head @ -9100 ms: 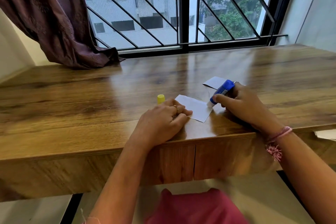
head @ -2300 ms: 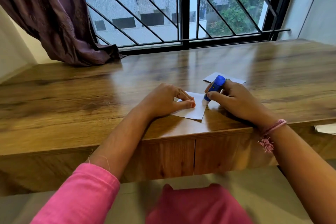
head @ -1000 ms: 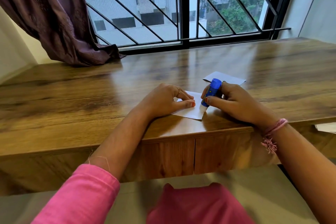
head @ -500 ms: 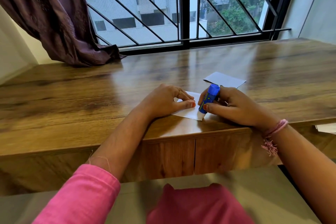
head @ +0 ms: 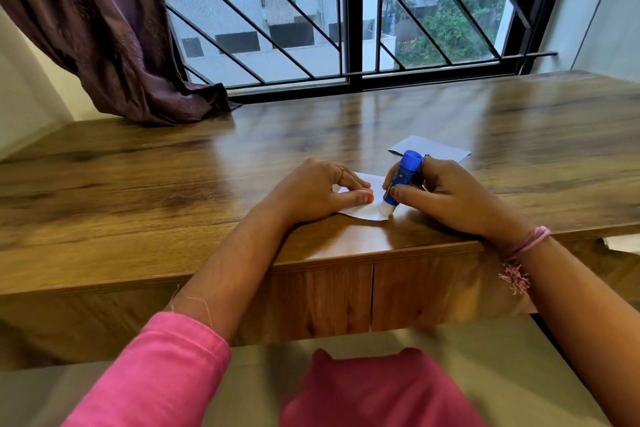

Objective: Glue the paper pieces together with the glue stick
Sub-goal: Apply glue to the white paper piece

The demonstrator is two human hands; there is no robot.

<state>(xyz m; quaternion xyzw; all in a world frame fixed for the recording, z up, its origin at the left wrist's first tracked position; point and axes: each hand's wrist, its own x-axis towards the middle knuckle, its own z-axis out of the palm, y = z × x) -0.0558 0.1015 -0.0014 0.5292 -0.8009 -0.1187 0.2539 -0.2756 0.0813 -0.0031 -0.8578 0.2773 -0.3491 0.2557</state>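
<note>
A maroon curtain (head: 104,31) is hanging at upper left and spilling onto the wooden desk (head: 138,184) below the barred window (head: 349,10); a second paper piece (head: 440,149) is lying flat just behind the right hand (head: 446,201), which is partly covering it. The left hand (head: 311,194) is pressing curled fingers and thumb on a white paper piece (head: 360,208) at frame centre, hiding its left part. The right hand is gripping the blue glue stick (head: 401,180), long axis near upright, blue end tilting up-right, white tip touching the paper's lower-right edge.
</note>
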